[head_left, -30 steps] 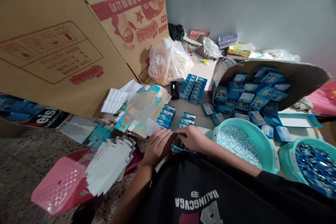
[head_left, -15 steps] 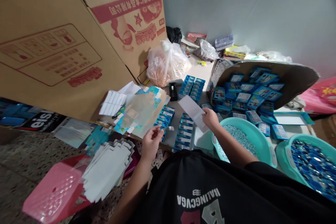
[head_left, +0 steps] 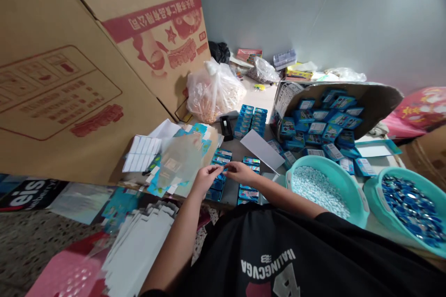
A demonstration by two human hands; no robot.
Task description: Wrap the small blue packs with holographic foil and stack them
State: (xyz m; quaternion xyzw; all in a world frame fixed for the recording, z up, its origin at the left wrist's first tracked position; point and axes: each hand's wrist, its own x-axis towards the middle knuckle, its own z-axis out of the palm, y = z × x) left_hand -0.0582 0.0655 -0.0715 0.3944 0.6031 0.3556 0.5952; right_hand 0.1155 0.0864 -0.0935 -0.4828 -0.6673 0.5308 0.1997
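Observation:
My left hand (head_left: 205,178) and my right hand (head_left: 240,173) meet fingertip to fingertip above a row of small blue boxes (head_left: 216,189). Both hands are closed in a pinch, and whatever lies between the fingers is too small or hidden to make out. Just right of this row runs a second row of blue boxes (head_left: 249,193), passing under my right wrist. A white sheet (head_left: 262,151) lies slanted on the table behind my right forearm. Behind it stand two lines of blue boxes (head_left: 249,123) beside a black tape dispenser (head_left: 226,129).
On the right are a turquoise basin (head_left: 360,206) of pale pellets and another basin (head_left: 374,199) of blue wrapped pieces. An open carton (head_left: 386,102) spills blue boxes. A large cardboard box (head_left: 139,102), flat printed card sheets (head_left: 174,162) and white card stacks (head_left: 139,246) are at left.
My right hand has let go of the white sheet, now lying on the table, and moved left to my left hand. The small curled strip formerly at my left fingertips no longer shows.

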